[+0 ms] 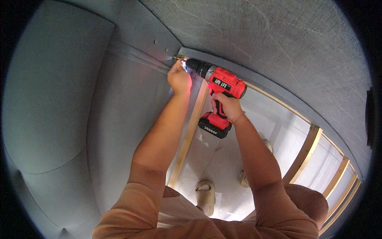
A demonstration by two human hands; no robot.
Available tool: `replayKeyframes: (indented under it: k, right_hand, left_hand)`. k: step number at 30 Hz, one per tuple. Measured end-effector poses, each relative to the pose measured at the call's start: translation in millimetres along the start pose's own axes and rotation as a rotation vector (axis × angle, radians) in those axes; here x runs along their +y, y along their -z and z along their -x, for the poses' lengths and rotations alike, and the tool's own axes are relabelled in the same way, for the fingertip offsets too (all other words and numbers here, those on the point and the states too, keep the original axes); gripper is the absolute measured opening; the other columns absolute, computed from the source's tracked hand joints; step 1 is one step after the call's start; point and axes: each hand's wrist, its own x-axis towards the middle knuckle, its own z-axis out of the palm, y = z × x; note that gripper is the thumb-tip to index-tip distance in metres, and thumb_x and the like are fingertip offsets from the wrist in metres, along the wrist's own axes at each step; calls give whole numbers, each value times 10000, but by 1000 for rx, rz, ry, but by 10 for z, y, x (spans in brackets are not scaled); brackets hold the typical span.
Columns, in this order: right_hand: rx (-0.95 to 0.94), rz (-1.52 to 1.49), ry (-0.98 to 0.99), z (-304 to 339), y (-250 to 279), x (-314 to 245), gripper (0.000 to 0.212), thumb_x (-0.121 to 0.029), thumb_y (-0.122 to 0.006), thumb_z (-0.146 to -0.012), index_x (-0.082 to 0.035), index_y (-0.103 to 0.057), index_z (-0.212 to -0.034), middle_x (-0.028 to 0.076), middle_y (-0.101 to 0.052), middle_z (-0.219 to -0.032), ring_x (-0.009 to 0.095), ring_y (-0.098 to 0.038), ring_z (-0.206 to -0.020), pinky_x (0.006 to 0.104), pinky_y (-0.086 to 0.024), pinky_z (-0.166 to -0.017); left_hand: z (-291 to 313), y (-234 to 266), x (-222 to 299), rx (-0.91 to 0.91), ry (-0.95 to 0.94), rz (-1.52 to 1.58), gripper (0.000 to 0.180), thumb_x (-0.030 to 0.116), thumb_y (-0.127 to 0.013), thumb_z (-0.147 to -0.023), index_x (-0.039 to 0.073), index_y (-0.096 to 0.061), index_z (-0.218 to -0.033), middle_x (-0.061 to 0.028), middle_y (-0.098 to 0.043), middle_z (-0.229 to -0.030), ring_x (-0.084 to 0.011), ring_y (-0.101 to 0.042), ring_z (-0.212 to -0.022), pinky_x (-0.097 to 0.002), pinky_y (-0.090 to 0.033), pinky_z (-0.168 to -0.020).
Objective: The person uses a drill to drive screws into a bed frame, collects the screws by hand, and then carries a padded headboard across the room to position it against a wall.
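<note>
The right hand point(228, 106) grips the red-and-black cordless drill point(234, 83); at its far-left tip, the left hand point(179, 77) apparently pinches a slim brass-coloured metal fastener point(176, 58); keep both aligned.

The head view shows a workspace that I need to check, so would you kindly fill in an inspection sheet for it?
Surface: grey upholstered panel; pale floor below.
Job's things: red-and-black cordless drill, its tip close to a small brass-coloured fitting.
Clutter: nothing seen.
Hands: right hand wrapped around the drill; left hand at the drill's tip, exact hold unclear.
Cables: nothing seen.
Surroundings: wooden slats toward the picture's right; light sandal on the person's foot.
</note>
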Motion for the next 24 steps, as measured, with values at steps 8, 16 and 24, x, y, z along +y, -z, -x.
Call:
replayKeyframes:
  k: [8,16,24]
  right_hand:
    - [16,52,73,32,-2,-55,105,-129,-546,-815,-31,-553,-851,39,-535,-615,143,-512,-479,278,-423,-467]
    - [125,211,157,6,92,-51,78,-101,-582,-798,-49,-534,-766,3,-504,-555,105,-489,-461,268,-389,-432]
    - [93,191,162,1,104,-45,45,-58,-524,-804,-21,-533,-828,26,-502,-590,127,-483,-465,262,-395,-447]
  left_hand:
    - [53,-3,79,-24,58,-10,337,246,-477,-935,-43,-648,-964,-119,-674,-831,-154,-593,-750,-299,-456,-708]
    - [79,-153,156,-17,-61,-127,327,252,-485,-926,-25,-655,-963,-158,-674,-834,-208,-629,-763,-317,-467,-710]
    - [70,-39,259,-104,-114,-379,326,242,-460,-917,-17,-658,-914,-171,-667,-833,-253,-625,-741,-352,-462,-691]
